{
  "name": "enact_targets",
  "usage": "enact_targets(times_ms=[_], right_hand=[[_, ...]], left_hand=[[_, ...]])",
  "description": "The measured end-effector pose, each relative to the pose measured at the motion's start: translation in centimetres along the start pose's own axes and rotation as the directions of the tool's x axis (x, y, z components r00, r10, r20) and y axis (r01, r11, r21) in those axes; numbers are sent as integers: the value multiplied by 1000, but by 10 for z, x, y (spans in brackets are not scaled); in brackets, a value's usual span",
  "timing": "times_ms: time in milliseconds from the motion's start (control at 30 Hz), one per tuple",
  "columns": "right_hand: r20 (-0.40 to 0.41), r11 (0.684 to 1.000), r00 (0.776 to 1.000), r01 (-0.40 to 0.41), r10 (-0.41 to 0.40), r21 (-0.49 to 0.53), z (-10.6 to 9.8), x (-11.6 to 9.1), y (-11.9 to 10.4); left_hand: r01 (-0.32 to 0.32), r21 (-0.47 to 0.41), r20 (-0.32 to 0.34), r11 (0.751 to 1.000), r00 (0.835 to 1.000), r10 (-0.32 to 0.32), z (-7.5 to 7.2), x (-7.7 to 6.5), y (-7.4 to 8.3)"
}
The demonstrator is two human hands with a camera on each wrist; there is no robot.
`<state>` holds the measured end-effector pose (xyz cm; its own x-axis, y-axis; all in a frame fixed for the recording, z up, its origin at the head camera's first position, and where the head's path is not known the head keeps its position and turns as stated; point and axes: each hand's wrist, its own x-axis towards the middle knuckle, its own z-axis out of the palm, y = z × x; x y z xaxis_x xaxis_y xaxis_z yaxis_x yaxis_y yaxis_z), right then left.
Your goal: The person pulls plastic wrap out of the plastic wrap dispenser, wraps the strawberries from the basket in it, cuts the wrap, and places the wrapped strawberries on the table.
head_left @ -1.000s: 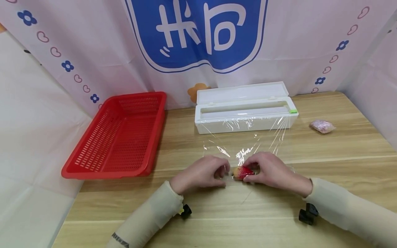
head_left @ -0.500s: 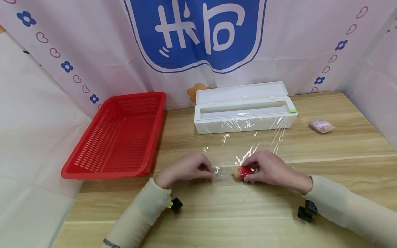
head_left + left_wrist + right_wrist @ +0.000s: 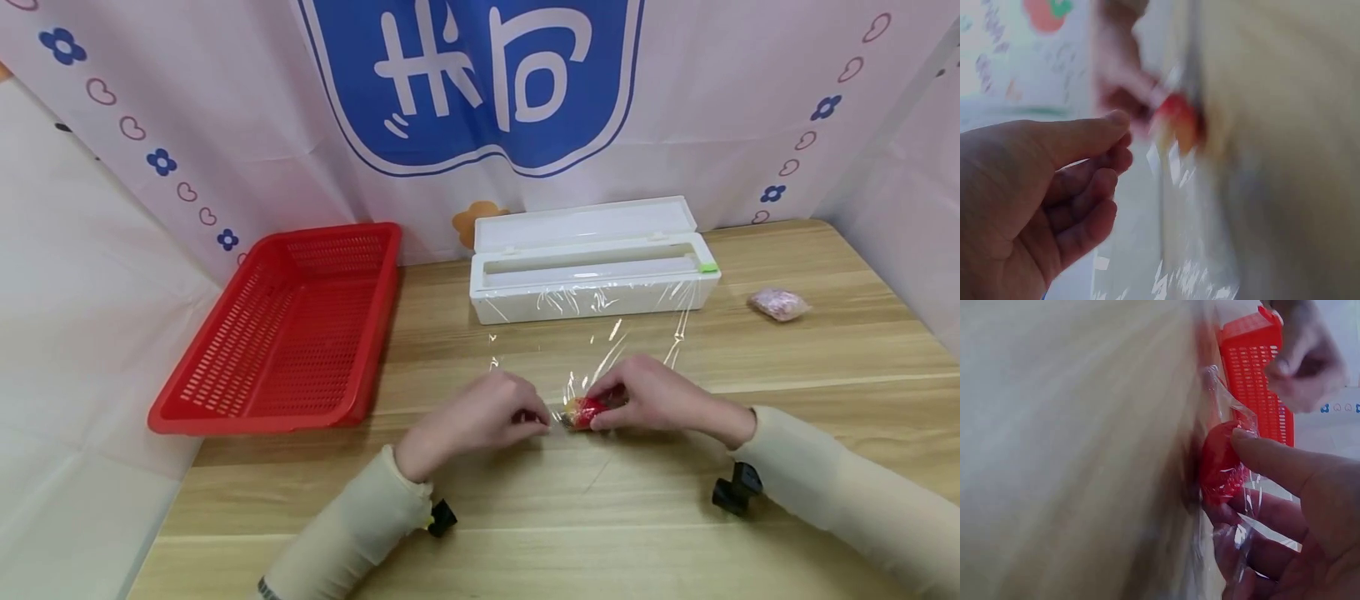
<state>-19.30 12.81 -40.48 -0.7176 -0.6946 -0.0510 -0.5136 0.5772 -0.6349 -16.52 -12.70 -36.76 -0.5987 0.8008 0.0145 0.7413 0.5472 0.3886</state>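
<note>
A strawberry (image 3: 587, 412), red with a pale yellow end, lies on a sheet of clear cling film (image 3: 630, 342) that runs from a white dispenser box (image 3: 592, 302). My right hand (image 3: 656, 396) grips the strawberry by its red end, the thumb pressing film against it in the right wrist view. Film also shines around the yellow end. Just left of it is my left hand (image 3: 491, 412), fingers loosely curled. In the left wrist view the thumb tip meets the index finger, and nothing shows between them.
A red plastic basket (image 3: 367, 367) stands on the left of the wooden table (image 3: 525, 542). The dispenser's lid (image 3: 585, 225) is raised at the back, a film roll (image 3: 592, 273) inside. At the right lies a small pinkish film-wrapped bundle (image 3: 780, 305).
My left hand drew a piece of film leftward, then came back right toward the strawberry. The strawberry shifted slightly in my right hand's grip, and film now shines over its yellow end.
</note>
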Motion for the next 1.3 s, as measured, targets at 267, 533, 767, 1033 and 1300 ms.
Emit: enact_targets(times_ms=[267, 533, 767, 1033, 1300], right_hand=[[100, 999, 995, 5, -9, 36, -9, 6, 1], [149, 999, 988, 23, -27, 26, -14, 9, 1], [103, 998, 994, 25, -20, -49, -16, 8, 0], [-102, 976, 990, 73, -96, -203, -25, -1, -7], [-142, 942, 969, 152, -201, -300, -26, -9, -13]], left_hand=[[-62, 246, -51, 967, 996, 77, 24, 19, 22], [7, 261, -124, 965, 992, 26, 33, 30, 22], [19, 248, -157, 969, 987, 21, 37, 36, 17], [58, 164, -138, 985, 990, -35, 35, 39, 8], [123, -31, -130, 992, 983, -126, 34, 42, -3]])
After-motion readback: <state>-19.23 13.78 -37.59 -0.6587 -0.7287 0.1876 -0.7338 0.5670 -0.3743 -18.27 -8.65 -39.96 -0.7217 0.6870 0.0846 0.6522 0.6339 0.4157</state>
